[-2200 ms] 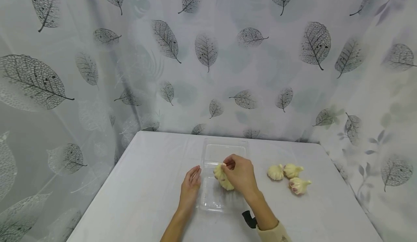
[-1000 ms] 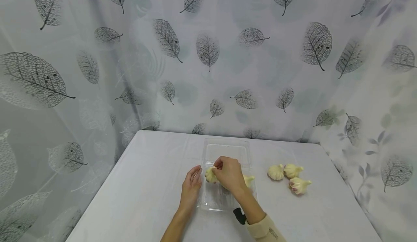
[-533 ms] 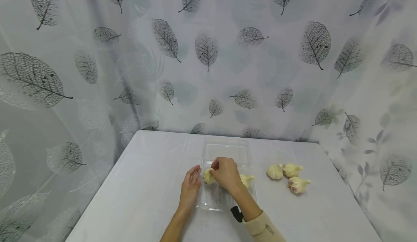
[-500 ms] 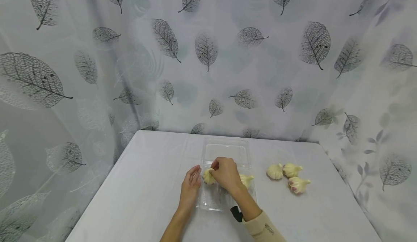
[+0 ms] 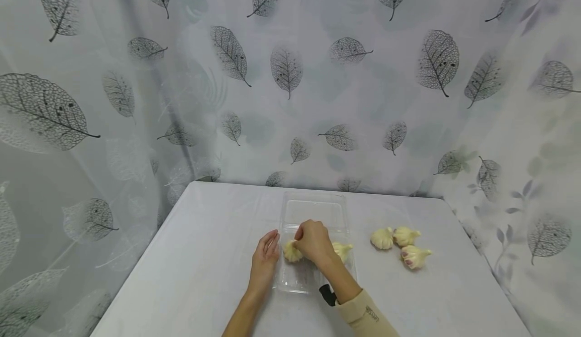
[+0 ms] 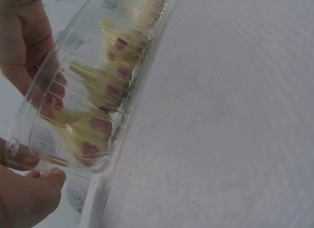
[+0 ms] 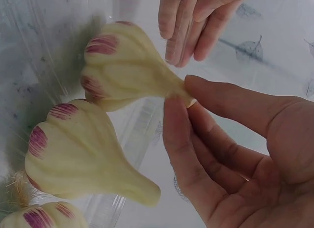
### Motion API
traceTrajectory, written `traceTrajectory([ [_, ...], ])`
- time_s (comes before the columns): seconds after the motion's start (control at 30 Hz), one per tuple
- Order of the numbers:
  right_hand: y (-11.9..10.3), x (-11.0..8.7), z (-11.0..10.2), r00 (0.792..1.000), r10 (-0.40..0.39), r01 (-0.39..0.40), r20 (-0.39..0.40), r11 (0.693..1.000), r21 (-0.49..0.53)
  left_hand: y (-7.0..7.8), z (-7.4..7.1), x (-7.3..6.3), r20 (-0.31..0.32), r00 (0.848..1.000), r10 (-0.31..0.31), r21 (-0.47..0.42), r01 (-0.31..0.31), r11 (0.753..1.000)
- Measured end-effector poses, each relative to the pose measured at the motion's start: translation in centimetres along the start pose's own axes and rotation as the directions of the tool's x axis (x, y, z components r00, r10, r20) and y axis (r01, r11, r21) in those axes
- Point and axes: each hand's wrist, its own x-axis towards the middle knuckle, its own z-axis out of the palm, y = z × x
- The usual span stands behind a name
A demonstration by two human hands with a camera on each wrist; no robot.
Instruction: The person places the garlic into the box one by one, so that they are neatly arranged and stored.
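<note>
My right hand [image 5: 315, 241] pinches a garlic bulb [image 7: 125, 66] by its stem between thumb and fingertips. The pale yellow bulb with purple streaks sits inside the left side of a clear plastic clamshell container [image 5: 295, 285]. Beside it in the right wrist view lies a second garlic bulb [image 7: 88, 152], stem pointing the same way. The left wrist view shows several bulbs in a row through the clear wall. In the head view, my right hand and forearm hide part of that row. My left hand [image 5: 265, 261] rests along the container's left wall, fingers extended.
The container's lid [image 5: 315, 211] lies folded back at its far side. To the right, three loose garlic bulbs [image 5: 415, 257] are grouped on the white table [image 5: 204, 256]. A leaf-printed curtain [image 5: 290, 115] hangs behind the table and at both sides.
My right hand has carried the garlic bulb leftward over the container, then lowered it at the left wall. My left hand has stayed in place, and the loose bulbs have not moved.
</note>
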Motion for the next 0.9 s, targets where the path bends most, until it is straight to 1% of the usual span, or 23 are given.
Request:
traceTrajectory([
  [0.13, 0.3, 0.0, 0.1, 1.000, -0.001, 0.001, -0.001, 1.000, -0.008, 0.0, 0.1, -0.1, -0.004, 1.000, 0.006, 0.027, -0.006, 1.000],
  [0.3, 0.4, 0.0, 0.1, 1.000, -0.017, 0.017, 0.010, 1.000, -0.017, -0.1, 0.1, -0.2, -0.008, 1.000, 0.013, 0.037, -0.013, 0.999],
  [0.5, 0.4, -0.2, -0.3, 0.999, -0.010, 0.010, 0.035, 1.000, 0.009, -0.1, 0.1, -0.2, -0.017, 0.999, 0.029, 0.036, -0.028, 0.999],
  [0.57, 0.4, -0.3, -0.4, 0.999, -0.002, 0.001, 0.042, 1.000, 0.016, 0.0, 0.2, -0.2, -0.024, 1.000, 0.018, 0.027, -0.017, 0.999],
  [0.7, 0.6, -0.6, -0.7, 0.999, 0.010, -0.011, 0.035, 1.000, 0.021, 0.2, 0.4, -0.2, -0.031, 0.999, 0.011, 0.039, -0.010, 0.999],
  [0.83, 0.6, -1.1, -1.3, 1.000, 0.009, -0.009, 0.004, 0.999, 0.042, 0.2, 0.4, -0.2, -0.029, 1.000, 0.010, 0.055, -0.009, 0.998],
  [0.9, 0.6, -1.3, -1.8, 1.000, 0.004, -0.003, -0.016, 0.998, 0.057, 0.2, 0.4, -0.2, -0.021, 1.000, 0.019, 0.056, -0.018, 0.998],
])
